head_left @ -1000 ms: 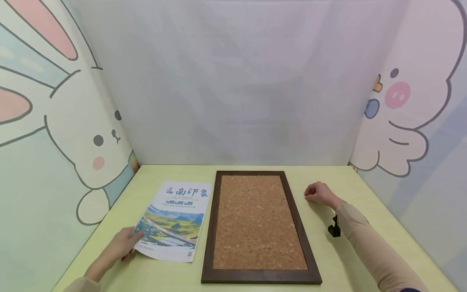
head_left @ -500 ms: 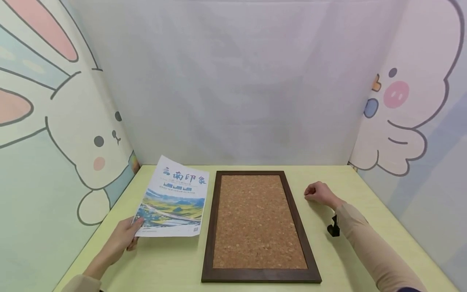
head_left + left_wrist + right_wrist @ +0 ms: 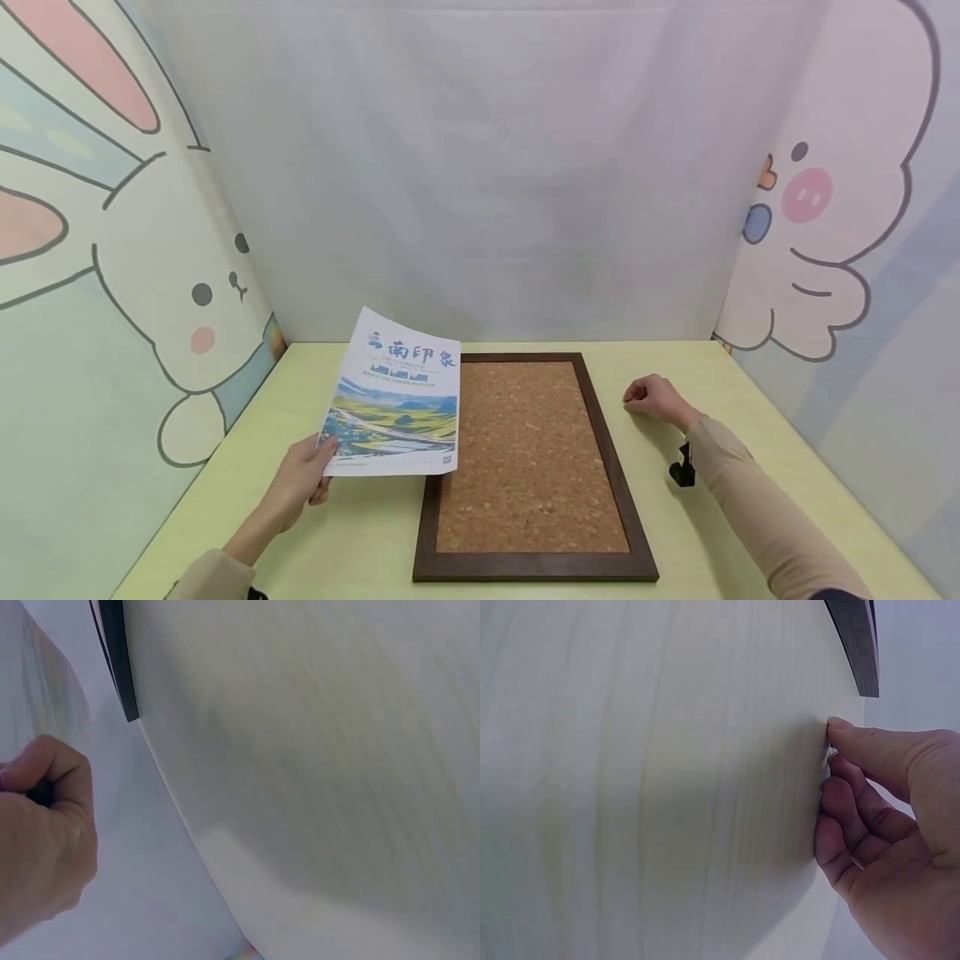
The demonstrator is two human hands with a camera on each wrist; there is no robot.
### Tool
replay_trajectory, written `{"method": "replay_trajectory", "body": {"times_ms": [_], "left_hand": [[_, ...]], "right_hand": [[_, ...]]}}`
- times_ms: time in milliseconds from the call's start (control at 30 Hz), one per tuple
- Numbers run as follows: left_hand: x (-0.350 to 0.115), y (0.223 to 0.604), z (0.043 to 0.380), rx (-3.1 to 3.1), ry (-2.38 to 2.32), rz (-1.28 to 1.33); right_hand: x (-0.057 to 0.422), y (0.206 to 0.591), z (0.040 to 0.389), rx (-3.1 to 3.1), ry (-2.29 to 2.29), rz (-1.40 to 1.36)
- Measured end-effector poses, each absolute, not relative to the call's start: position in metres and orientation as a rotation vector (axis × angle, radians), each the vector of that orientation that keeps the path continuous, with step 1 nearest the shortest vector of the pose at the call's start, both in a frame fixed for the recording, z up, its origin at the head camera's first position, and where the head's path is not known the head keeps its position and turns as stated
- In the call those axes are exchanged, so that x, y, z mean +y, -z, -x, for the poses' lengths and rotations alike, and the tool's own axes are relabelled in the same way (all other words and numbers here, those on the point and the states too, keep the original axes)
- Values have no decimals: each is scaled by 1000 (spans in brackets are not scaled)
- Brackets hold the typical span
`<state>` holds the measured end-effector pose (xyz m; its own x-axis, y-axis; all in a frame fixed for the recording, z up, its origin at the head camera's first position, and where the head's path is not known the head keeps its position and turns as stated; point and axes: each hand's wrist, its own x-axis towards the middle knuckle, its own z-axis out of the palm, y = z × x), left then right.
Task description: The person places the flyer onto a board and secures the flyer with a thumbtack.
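My left hand (image 3: 296,479) pinches the lower left corner of a printed paper poster (image 3: 397,400), thumb on the front. The poster carries blue Chinese characters above a landscape picture. Tilted up, it overlaps the left side of a dark-framed cork board (image 3: 532,467) in the head view. In the left wrist view the left hand (image 3: 52,825) has its thumb and fingers curled, with the poster (image 3: 52,690) behind. My right hand (image 3: 660,400) rests on the table to the right of the board, fingers loosely bent. In the right wrist view its fingertips (image 3: 832,840) are at the tabletop.
The cork board lies flat on a pale yellow table (image 3: 360,550). A grey-white curtain (image 3: 480,167) closes off the back. Side panels bear a cartoon rabbit (image 3: 180,292) and a cartoon figure (image 3: 817,250). A small black device (image 3: 682,468) sits at the right wrist.
My left hand has lifted the poster from the table left of the board, tilted it up and carried it right, over the board's left edge. The right hand has stayed in place.
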<state>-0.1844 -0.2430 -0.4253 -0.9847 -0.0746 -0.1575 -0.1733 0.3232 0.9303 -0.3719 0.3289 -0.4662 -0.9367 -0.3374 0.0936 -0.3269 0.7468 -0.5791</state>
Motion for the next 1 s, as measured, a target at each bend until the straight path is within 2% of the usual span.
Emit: {"method": "replay_trajectory", "body": {"times_ms": [467, 1000], "left_hand": [[-178, 444, 195, 2434, -1857, 154], [-124, 450, 197, 2337, -1873, 16]], "right_hand": [[327, 467, 370, 2921, 967, 515], [325, 464, 367, 2914, 974, 489]]}}
